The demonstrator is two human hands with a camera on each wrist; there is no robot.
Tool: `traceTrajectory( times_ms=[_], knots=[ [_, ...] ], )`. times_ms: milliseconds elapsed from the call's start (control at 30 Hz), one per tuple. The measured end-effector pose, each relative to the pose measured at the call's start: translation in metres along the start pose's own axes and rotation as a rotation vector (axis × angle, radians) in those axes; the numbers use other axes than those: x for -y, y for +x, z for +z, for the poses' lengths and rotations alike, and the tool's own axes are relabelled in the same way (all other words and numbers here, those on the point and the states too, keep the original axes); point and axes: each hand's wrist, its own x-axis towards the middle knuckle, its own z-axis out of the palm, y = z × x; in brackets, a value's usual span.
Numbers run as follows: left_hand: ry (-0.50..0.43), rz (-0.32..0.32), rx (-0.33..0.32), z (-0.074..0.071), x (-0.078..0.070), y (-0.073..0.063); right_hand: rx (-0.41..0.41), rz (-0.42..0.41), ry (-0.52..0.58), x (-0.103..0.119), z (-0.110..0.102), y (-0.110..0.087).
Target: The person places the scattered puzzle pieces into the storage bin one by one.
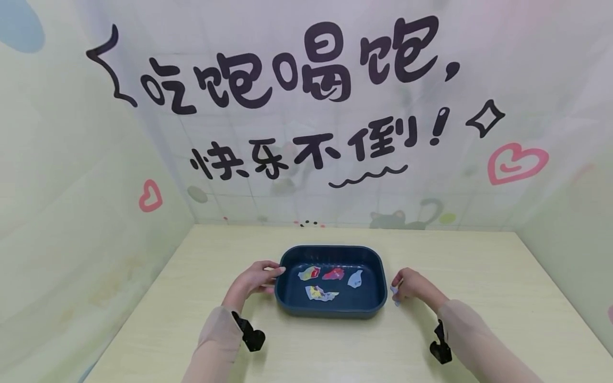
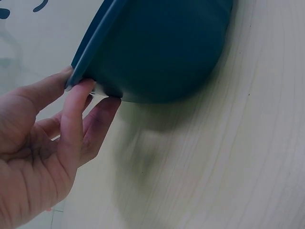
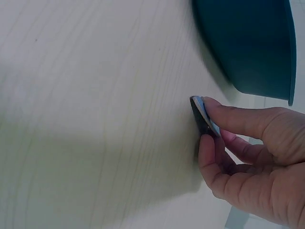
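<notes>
A dark blue rectangular basin point(image 1: 330, 314) with rounded corners sits on the table. Several small flat, irregular colourful pieces lie inside it: a yellow-and-red one point(image 1: 309, 273), a pink-red one point(image 1: 333, 274), a light blue one point(image 1: 355, 279) and a larger multicoloured one point(image 1: 321, 293). At the basin's left end, my left hand point(image 1: 258, 276) pinches the rim, thumb on top and fingers beneath. To the right of the basin, my right hand point(image 1: 411, 283) pinches a small flat piece point(image 3: 205, 117), light blue on one face and dark on the other, close over the table.
The pale wood-grain table point(image 1: 311, 351) extends around the basin. Behind it hangs a white printed curtain point(image 1: 306, 202) with black lettering, and curtain panels close in both sides. Each wrist carries a black camera mount point(image 1: 251, 336).
</notes>
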Motion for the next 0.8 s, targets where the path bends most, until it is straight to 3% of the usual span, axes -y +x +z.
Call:
traceTrajectory(
  times_ms=[233, 567, 800],
  knots=[
    [-0.01, 0.002, 0.01, 0.001, 0.001, 0.0, 0.048, 0.046, 0.078, -0.004, 0.0, -0.001],
    [-0.012, 0.002, 0.014, 0.001, 0.002, -0.001, 0.145, -0.016, 0.264, -0.005, -0.02, -0.006],
    [-0.012, 0.008, 0.011, -0.001, 0.001, 0.001, 0.158, -0.038, 0.271, -0.002, -0.038, -0.005]
  ],
)
